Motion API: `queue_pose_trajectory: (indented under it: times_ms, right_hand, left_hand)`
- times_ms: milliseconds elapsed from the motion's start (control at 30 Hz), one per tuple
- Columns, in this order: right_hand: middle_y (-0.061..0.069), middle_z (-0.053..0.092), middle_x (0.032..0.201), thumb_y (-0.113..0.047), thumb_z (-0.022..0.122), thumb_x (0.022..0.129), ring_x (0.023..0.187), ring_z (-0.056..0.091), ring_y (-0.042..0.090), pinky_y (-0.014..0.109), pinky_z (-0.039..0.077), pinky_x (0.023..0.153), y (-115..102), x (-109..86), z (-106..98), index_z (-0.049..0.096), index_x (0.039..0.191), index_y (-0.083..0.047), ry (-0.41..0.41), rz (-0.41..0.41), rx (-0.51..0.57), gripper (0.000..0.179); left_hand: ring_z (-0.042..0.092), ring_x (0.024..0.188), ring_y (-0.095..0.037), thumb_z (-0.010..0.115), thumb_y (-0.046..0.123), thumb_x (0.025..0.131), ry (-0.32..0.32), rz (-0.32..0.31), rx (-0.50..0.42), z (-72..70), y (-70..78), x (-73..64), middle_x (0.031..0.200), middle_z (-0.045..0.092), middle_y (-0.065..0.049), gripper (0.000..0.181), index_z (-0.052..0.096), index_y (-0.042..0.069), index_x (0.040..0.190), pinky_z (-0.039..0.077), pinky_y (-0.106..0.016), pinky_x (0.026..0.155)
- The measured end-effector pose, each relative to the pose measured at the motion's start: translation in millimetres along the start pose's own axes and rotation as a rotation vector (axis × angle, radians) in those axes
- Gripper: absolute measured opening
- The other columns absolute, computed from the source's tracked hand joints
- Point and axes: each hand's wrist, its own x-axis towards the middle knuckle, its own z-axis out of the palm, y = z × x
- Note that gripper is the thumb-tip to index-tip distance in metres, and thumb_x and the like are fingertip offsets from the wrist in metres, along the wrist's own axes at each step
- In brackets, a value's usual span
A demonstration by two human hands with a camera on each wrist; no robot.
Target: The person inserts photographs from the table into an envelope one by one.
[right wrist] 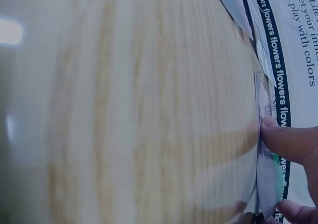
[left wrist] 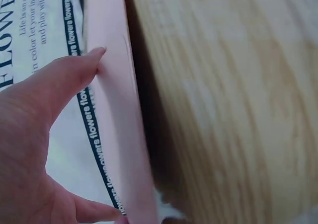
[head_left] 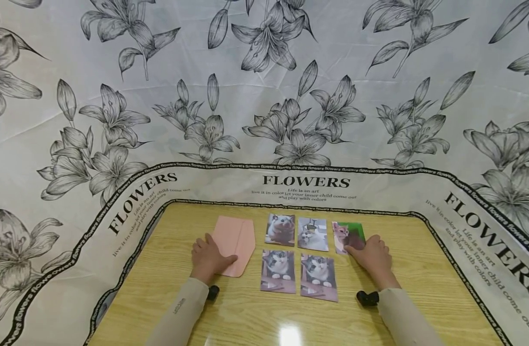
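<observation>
A pink envelope (head_left: 242, 235) is pinched at its left side by my left hand (head_left: 207, 259), the thumb lying on its face. In the left wrist view the envelope (left wrist: 117, 100) shows nearly edge-on, a dark shadow beside it. My right hand (head_left: 375, 260) pinches the right side of a photo card with a cat and a green background (head_left: 340, 232). The right wrist view shows that card (right wrist: 266, 172) edge-on, with the thumb against it. Some fingertips of both hands are hidden.
Between the hands lie a hamster card (head_left: 280, 229), a card with a cat lying back (head_left: 313, 235) and two matching grey-and-white cat cards (head_left: 278, 270). The wooden table (head_left: 247, 317) ends at a flower-printed cloth (head_left: 307, 185). A light reflection shows near the front.
</observation>
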Motion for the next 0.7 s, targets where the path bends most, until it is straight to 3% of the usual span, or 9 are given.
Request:
queue_pose_trajectory:
  times_ms: [133, 267, 433, 533, 700]
  right_hand:
    - [0.040, 0.060, 0.108, -0.051, 0.080, 0.092, 0.094, 0.065, 0.054, 0.059, 0.049, 0.075, 0.7, -2.8, -3.5, 0.036, 0.125, 0.011, -0.013, 0.005, 0.025, 0.083]
    - [0.039, 0.064, 0.110, -0.039, 0.074, 0.098, 0.093, 0.067, 0.051, 0.059, 0.048, 0.075, 0.9, -6.3, -11.9, 0.037, 0.127, 0.008, -0.032, -0.019, 0.052, 0.067]
    - [0.044, 0.059, 0.128, -0.021, 0.060, 0.100, 0.112, 0.062, 0.059, 0.065, 0.051, 0.089, 1.9, -8.5, -25.9, 0.042, 0.135, 0.017, -0.089, -0.039, 0.105, 0.054]
    - [0.045, 0.054, 0.137, -0.018, 0.054, 0.102, 0.124, 0.055, 0.060, 0.066, 0.047, 0.099, 3.6, -7.9, -32.2, 0.043, 0.141, 0.019, -0.144, -0.027, 0.158, 0.055]
    - [0.042, 0.060, 0.134, -0.018, 0.056, 0.106, 0.121, 0.061, 0.054, 0.060, 0.051, 0.096, 6.5, -9.8, -37.0, 0.046, 0.145, 0.016, -0.163, -0.035, 0.258, 0.052]
  left_hand:
    - [0.043, 0.132, -0.057, 0.086, 0.058, 0.083, 0.005, 0.017, -0.081, -5.5, -0.3, -1.8, 0.148, 0.031, -0.043, 0.122, 0.027, -0.018, 0.158, 0.045, -0.062, 0.108]
    - [0.047, 0.121, -0.052, 0.087, 0.052, 0.083, 0.002, 0.027, -0.149, -11.4, -2.0, -4.3, 0.138, 0.034, -0.037, 0.110, 0.034, -0.016, 0.151, 0.051, -0.060, 0.096]
    - [0.057, 0.115, -0.051, 0.084, 0.054, 0.086, -0.052, 0.008, -0.218, -15.5, -4.0, -8.8, 0.141, 0.042, -0.040, 0.114, 0.026, -0.013, 0.158, 0.051, -0.064, 0.095]
    - [0.057, 0.126, -0.055, 0.082, 0.056, 0.088, -0.079, 0.016, -0.247, -15.9, -4.5, -10.3, 0.153, 0.040, -0.042, 0.119, 0.019, -0.011, 0.163, 0.048, -0.066, 0.103]
    - [0.047, 0.141, -0.058, 0.079, 0.063, 0.089, -0.092, 0.042, -0.273, -11.1, -4.2, -9.5, 0.163, 0.029, -0.044, 0.125, 0.013, -0.010, 0.167, 0.042, -0.068, 0.110]
